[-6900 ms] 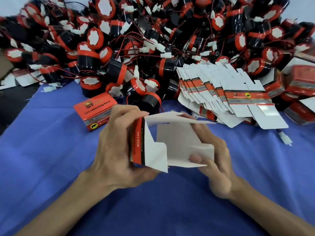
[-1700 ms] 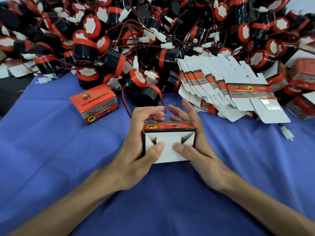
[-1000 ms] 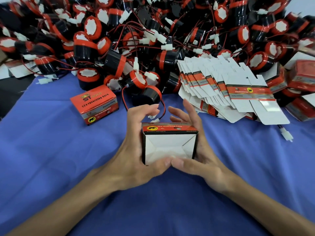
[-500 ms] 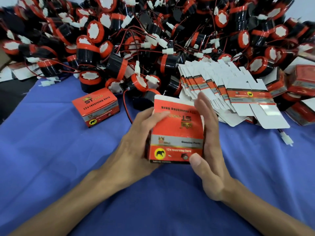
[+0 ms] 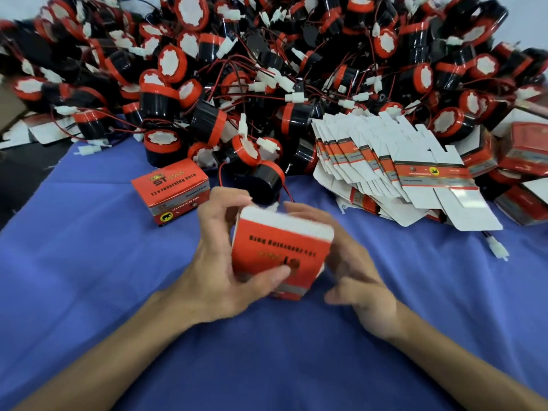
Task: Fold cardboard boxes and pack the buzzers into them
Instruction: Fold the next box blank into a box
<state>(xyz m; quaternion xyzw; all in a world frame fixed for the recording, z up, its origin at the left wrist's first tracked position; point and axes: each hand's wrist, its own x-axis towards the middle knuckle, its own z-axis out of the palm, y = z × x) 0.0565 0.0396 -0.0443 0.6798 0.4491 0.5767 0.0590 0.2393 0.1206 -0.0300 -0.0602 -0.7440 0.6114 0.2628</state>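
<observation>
An orange cardboard box (image 5: 281, 250) with upside-down black print is held just above the blue cloth, its white flap edge pointing away from me. My left hand (image 5: 219, 268) grips it, thumb across the orange face and fingers round the left side. My right hand (image 5: 353, 268) is at the box's right side, fingers curled behind it, thumb off the box; its contact is blurred. A big heap of black-and-red buzzers (image 5: 267, 84) with red wires fills the back. The nearest buzzer (image 5: 262, 180) lies just beyond the box.
A finished orange box (image 5: 170, 191) stands to the left of my hands. A fanned stack of flat unfolded boxes (image 5: 400, 170) lies at the right, with folded boxes (image 5: 527, 152) behind it. A loose white connector (image 5: 498, 250) lies on the blue cloth (image 5: 89, 277).
The box's bottom flaps were pressed shut, then the box was turned over so its orange printed face is up. It has now tilted further, and my right thumb has come off it.
</observation>
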